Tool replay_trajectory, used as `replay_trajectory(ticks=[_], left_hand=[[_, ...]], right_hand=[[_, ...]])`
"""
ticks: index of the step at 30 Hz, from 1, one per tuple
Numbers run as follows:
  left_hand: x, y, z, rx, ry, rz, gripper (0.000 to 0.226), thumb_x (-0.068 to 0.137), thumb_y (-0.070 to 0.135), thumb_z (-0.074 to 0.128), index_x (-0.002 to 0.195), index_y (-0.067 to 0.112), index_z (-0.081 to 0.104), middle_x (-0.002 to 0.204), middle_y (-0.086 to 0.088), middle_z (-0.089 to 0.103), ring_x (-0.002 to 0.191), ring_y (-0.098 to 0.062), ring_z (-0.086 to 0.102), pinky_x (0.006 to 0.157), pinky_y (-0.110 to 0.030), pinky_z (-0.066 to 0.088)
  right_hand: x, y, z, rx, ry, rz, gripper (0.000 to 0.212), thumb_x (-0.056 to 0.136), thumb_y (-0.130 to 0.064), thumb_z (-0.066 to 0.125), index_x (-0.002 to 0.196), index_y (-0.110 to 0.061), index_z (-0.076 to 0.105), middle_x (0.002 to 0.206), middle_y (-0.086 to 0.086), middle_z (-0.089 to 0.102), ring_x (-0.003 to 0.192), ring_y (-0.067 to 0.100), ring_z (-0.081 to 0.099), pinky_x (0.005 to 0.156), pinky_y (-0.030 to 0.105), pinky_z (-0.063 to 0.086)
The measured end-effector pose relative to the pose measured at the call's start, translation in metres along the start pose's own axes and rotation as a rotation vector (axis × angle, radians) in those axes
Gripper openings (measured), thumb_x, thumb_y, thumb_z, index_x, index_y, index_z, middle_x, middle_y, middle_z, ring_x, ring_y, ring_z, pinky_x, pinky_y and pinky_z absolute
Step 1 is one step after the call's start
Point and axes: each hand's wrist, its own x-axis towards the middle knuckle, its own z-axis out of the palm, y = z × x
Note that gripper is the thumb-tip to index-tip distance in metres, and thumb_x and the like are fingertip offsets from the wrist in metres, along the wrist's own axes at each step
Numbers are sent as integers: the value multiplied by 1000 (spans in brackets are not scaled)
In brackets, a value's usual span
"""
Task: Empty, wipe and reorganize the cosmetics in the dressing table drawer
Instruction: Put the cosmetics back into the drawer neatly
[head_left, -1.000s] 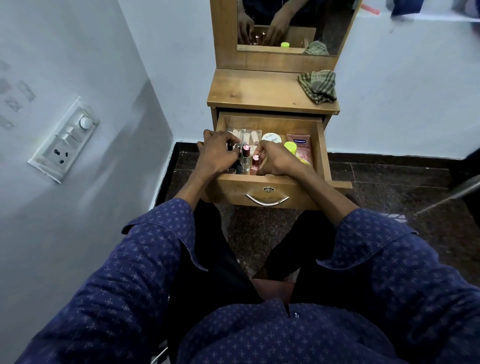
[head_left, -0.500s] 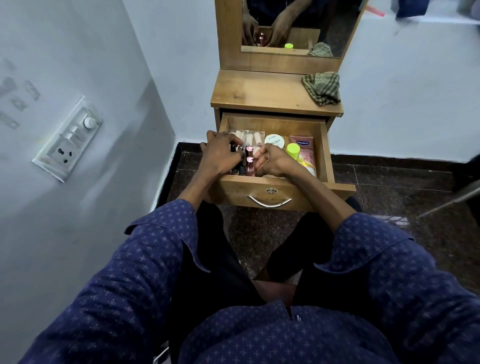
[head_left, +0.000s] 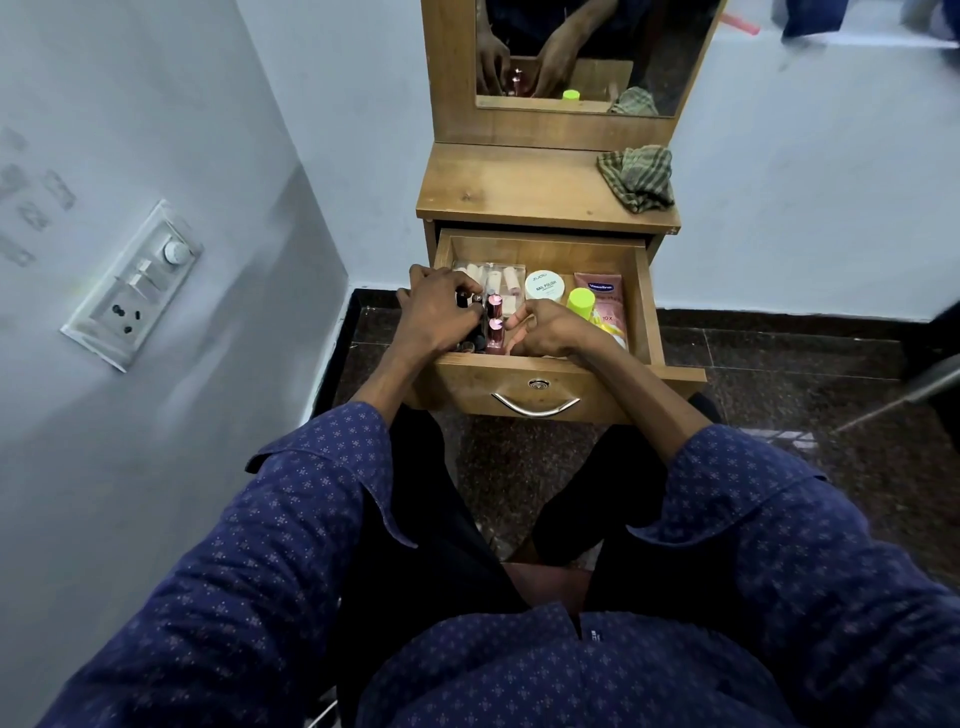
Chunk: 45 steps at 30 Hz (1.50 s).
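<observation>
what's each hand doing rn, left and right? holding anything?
Left hand: in the drawer, fingers curled among the small bottles; grip cannot be told.
Right hand: fingers loosely bent beside the bottles, holding nothing visible.

Printed on the lid of the round white jar (head_left: 544, 286) in the open drawer (head_left: 642, 291): "ZUDIO" in pale letters, "NAIL POLISH" in dark capitals beneath, then a smaller line too fine to read. On the pink tube (head_left: 605, 299) just beside it: a dark blue "Vaseline" badge near the top and, lower down, a fragment reading "OX". No other legible lettering anywhere.
</observation>
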Motion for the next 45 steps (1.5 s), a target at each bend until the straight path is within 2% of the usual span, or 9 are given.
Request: replay_trajectory(ticks=[7,13,15,18,23,30,35,39,45], left_hand=[[1,2,2,24,-16,0,33,87,30,66,119,29,75,132,0,68,134,-26,36,111,-53,34],[1,-2,1,22,-18,1,34,86,32,65,119,29,74,132,1,68,132,-25,37,109,-52,36],[2,-2,1,34,-17,9,35,86,34,65,119,30,74,131,2,68,132,-25,37,107,-51,36],[4,-4,1,39,-34,22,39,85,37,63,122,30,73,132,3,68,131,-25,37,105,-50,37],[4,-4,4,49,-42,37,39,86,35,60,122,32,73,136,5,65,132,-24,37,107,-54,35],[5,-3,7,3,-40,52,38,87,34,58,123,34,72,137,9,65,132,-23,40,107,-56,38],[3,0,5,32,-47,79,40,91,27,59,129,37,68,145,7,61,136,-24,34,107,-52,31],[4,0,5,37,-38,79,42,91,28,59,131,39,67,144,7,62,137,-25,34,109,-58,33],[3,2,4,40,-24,106,42,91,28,58,130,41,68,141,9,65,134,-26,37,106,-55,35]], right_hand=[[-2,3,-3,27,-19,5,28,84,-1,76,96,-22,61,109,11,77,99,24,70,67,27,50],[-4,2,-9,196,-3,-20,25,93,15,62,93,-10,60,102,21,75,89,29,74,81,38,64],[-8,2,-20,253,80,-83,21,92,17,62,97,-4,64,96,20,75,92,34,77,86,46,64],[-20,1,-44,237,211,-187,19,90,14,66,99,-3,68,89,15,74,85,29,77,78,40,66],[-27,19,-71,-81,498,-315,13,79,-3,80,89,-10,75,82,3,76,78,17,74,78,42,62],[-24,46,-72,-353,488,-252,48,65,-28,97,100,-15,68,102,6,68,92,26,62,75,40,50],[-17,48,-65,-295,471,-222,46,68,-21,96,104,-14,69,108,10,71,96,30,65,75,38,51],[-11,39,-59,-297,431,-230,46,71,-25,95,111,-14,74,104,5,66,93,20,57,72,30,35],[-5,39,-55,48,343,-167,42,81,-13,87,119,-12,71,102,3,65,93,17,61,88,37,52]])
